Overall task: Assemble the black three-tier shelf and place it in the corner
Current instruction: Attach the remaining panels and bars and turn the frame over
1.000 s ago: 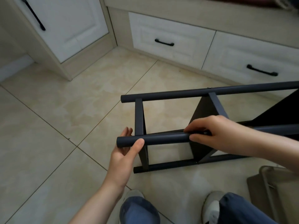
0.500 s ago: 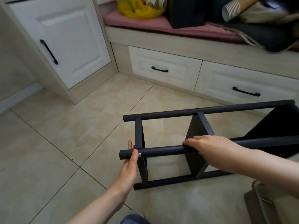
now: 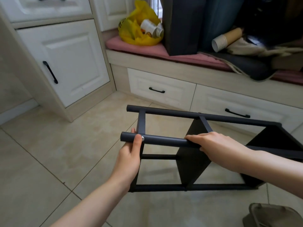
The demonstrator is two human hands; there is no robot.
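shelf: right end ran off the frame edge | my left hand: fingers mostly hidden behind the pole | grey thing bottom right: cut off, couldn't identify it

Tile floor left of the shelf lay open as far as the tall cabinet. Floor corner between cabinet and window-seat drawers was bare. Drawers stood near the shelf's far rail; gap narrow. Left bay of frame open through; middle panel blocked the next. Grey object on floor, lower right. Seat cushion crowded: yellow bag, dark bag, paper cups.
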